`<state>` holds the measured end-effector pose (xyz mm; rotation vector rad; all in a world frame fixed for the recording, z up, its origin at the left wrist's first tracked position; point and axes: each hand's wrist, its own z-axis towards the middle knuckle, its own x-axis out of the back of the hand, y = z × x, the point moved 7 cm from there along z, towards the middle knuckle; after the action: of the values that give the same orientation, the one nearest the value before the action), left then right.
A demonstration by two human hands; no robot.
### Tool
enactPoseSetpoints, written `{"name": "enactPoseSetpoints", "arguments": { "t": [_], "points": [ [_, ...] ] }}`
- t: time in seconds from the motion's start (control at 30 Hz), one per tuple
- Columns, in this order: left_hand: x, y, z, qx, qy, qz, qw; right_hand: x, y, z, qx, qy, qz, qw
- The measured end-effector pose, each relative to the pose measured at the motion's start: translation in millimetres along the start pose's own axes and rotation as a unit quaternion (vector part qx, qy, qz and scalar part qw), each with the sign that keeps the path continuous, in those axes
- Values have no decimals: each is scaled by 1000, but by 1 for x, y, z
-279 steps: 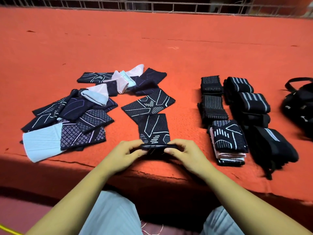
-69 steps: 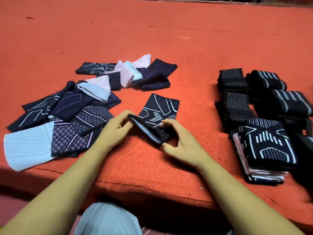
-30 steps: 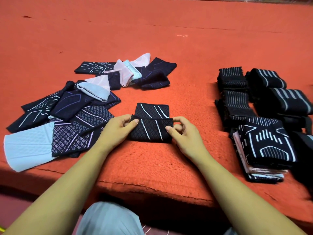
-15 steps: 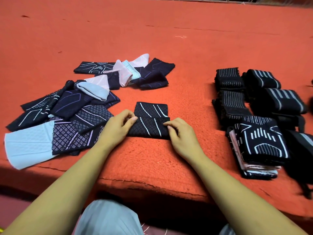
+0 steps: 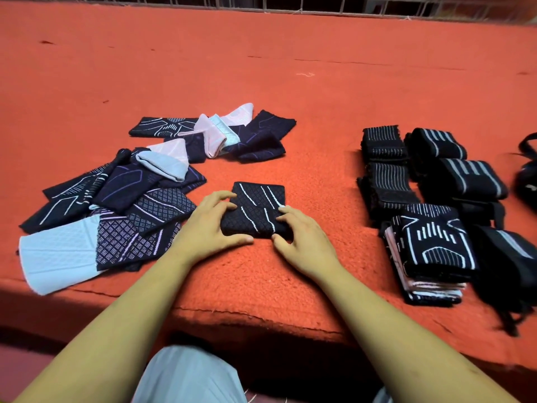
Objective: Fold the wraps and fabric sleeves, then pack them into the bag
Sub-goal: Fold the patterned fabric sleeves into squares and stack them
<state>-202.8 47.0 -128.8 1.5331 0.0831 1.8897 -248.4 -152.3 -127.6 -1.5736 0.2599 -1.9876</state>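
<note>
shifted since half a second ago from pinching the ends of the folded sleeve to pressing down flat on top of it. left hand spread over the left edge, right hand over the right edge. fingertips on the cloth, thumbs against the near edge, clamped on nothing as far as visible. hard to tell about thumbs tucked beneath or not. lying mid-desk, between the unfolded pile on the left and the folded stack on the right, touching neither.

probably the last press before stacking. smooth outward from the middle toward both ends to push out air and set the crease. check for lined-up edges before lifting. likely to spring open if released early, being stretchy knit. slide thumbs under, keep fingers on top, lift as one flat packet. carry low and level. set down squarely on the folded stack, just beside the rolled wraps, without knocking its layers askew. leave the bag at far right alone until done with the pile.
</note>
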Motion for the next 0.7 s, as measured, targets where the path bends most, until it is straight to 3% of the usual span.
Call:
{"name": "enactPoseSetpoints", "arguments": {
  "t": [0.2, 0.43, 0.63, 0.7],
  "points": [
    [2, 6, -1, -31, -24, -24, 999, 6, -1, 6, -15, -6, 79, 997],
    [19, 14, -7, 30, -31, -104, 994, 18, -7, 4, 1, -39, 109, 993],
    [21, 41, -26, 20, -70, -155, 985, 39, -3, -17, -36, -18, 212, 976],
    [17, 44, -33, 50, -71, -195, 977, 38, 1, -26, -78, -11, 260, 962]
  ]
}}
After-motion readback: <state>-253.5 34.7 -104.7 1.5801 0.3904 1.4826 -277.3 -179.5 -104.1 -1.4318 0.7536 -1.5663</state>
